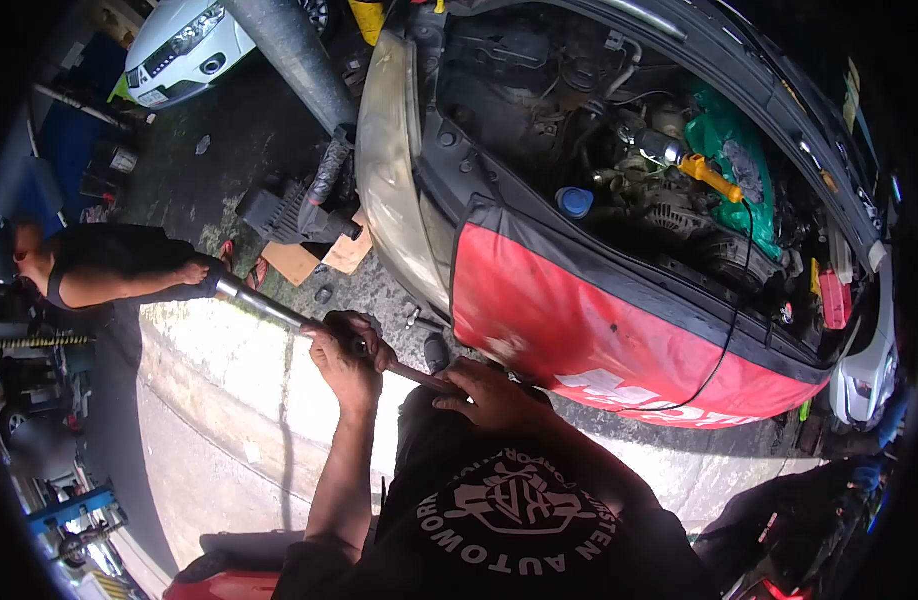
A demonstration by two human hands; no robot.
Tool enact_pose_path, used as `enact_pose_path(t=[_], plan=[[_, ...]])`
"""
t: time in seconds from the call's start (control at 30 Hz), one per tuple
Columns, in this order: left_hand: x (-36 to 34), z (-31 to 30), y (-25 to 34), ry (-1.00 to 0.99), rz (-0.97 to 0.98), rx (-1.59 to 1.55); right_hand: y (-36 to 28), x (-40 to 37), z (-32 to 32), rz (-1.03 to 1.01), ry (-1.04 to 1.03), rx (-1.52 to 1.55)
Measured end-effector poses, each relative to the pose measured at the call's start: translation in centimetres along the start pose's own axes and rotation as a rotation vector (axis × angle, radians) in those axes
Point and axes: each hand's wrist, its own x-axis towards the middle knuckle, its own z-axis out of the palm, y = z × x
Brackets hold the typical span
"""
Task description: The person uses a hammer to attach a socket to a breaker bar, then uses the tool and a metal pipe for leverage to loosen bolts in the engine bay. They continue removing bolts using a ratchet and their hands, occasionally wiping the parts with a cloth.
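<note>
My left hand (pixel 347 362) is closed around a long metal bar (pixel 264 303), beside a dark part of it that my fingers half cover. On the left the bar is a shiny tube; a thinner, brownish length runs to the right between my hands. My right hand (pixel 487 392) grips that thinner end close to my black printed shirt (pixel 519 500). The tube's far end overlaps the dark clothing of another person (pixel 129 265), whose hand (pixel 191 273) shows just beyond it.
A car with its engine bay (pixel 579 110) exposed stands at right, a red fender cover (pixel 619 330) over its front. A yellow-handled work lamp (pixel 711 178) lies in the bay. Dark parts (pixel 289 210) and cardboard (pixel 291 262) lie beside a grey post (pixel 294 65). A white car (pixel 184 55) stands behind.
</note>
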Motion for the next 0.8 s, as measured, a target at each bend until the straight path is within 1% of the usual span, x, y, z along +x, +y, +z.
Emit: enact_pose_path(t=[0.07,0.17,0.2,0.27,0.3,0.33,0.4,0.5,0.57,0.6,0.7,0.73,0.8], plan=[[1.2,-2.3,0.3,0.011,0.041,0.055,0.1,-0.5,0.9,-0.027,0.054,0.060],[3.5,-7.9,0.1,-0.018,0.110,0.156,0.9,-1.5,0.9,0.315,0.005,0.034],[3.9,-9.8,0.5,-0.040,0.069,0.025,1.4,-1.9,0.9,0.355,0.006,-0.008],[4.8,-13.6,0.2,0.003,0.041,0.132,3.1,-2.5,1.1,0.435,0.010,-0.094],[4.9,-15.2,-0.1,0.012,0.042,0.199,4.6,-2.7,1.5,0.437,-0.015,-0.128],[4.7,-16.3,-0.4,0.061,0.004,0.231,6.7,-2.7,2.0,0.438,-0.039,-0.163],[4.2,-18.7,-1.6,0.070,-0.090,0.200,7.8,-2.4,2.7,0.456,-0.063,-0.273],[2.7,-21.5,-4.0,0.070,-0.225,0.239,7.3,0.6,3.8,0.589,-0.224,-0.370],[1.2,-22.5,-5.6,0.093,-0.337,0.276,8.6,1.8,6.0,0.541,-0.267,-0.325],[0.5,-23.0,-6.2,0.095,-0.431,0.259,9.3,2.3,7.0,0.517,-0.292,-0.303],[-1.6,-24.5,-8.0,0.072,-0.618,0.406,10.7,4.9,10.6,0.517,-0.358,-0.155],[-2.2,-24.6,-8.5,0.082,-0.691,0.439,12.3,5.2,12.2,0.491,-0.363,-0.088],[-3.0,-25.6,-11.4,0.098,-0.746,0.512,17.6,5.5,16.2,0.442,-0.365,0.048]])
